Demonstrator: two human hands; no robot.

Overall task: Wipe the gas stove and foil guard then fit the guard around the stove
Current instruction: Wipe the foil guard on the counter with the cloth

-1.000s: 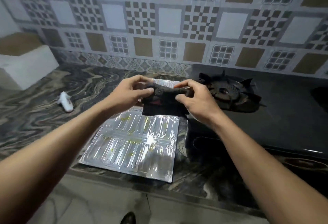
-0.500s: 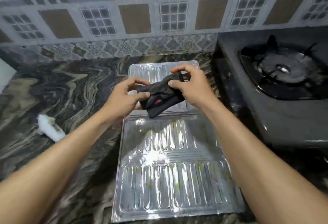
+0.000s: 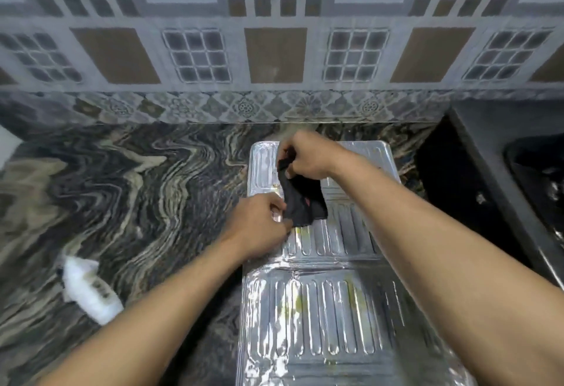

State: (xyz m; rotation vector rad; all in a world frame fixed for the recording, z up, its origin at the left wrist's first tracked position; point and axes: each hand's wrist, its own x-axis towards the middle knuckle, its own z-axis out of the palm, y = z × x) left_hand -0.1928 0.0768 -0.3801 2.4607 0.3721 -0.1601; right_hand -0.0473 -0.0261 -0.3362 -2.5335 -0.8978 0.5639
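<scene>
A: We've got the small black cloth [image 3: 300, 199] pinched in both hands. Right hand [image 3: 308, 155] is clamped on its upper end, left hand [image 3: 259, 226] on its lower left edge.

B: Stretched or slack?

A: It hangs between the two grips, running from far to near and slanting a little left. It looks folded or bunched, not spread.

B: Where's the guard relative to that?

A: The ribbed silver foil guard [image 3: 323, 309] lies flat on the dark swirled marble counter [image 3: 137, 190], directly under both hands. Its long axis runs away from us toward the tiled wall [image 3: 274, 55], so roughly parallel to the cloth.

B: Is the cloth on the foil?

A: We can't tell if the lower corner touches it; it's just above at most. Yellowish spots show on the near panel.

B: Stove?

A: The black gas stove [image 3: 500, 178] sits to the right, near the guard's edge but apart. The right hand is the nearer one to it.

B: So next is straight down.

A: We judge so: press down, then wipe along the ribs. The white spray bottle [image 3: 88, 291] lies on its side, well off to the left.
</scene>
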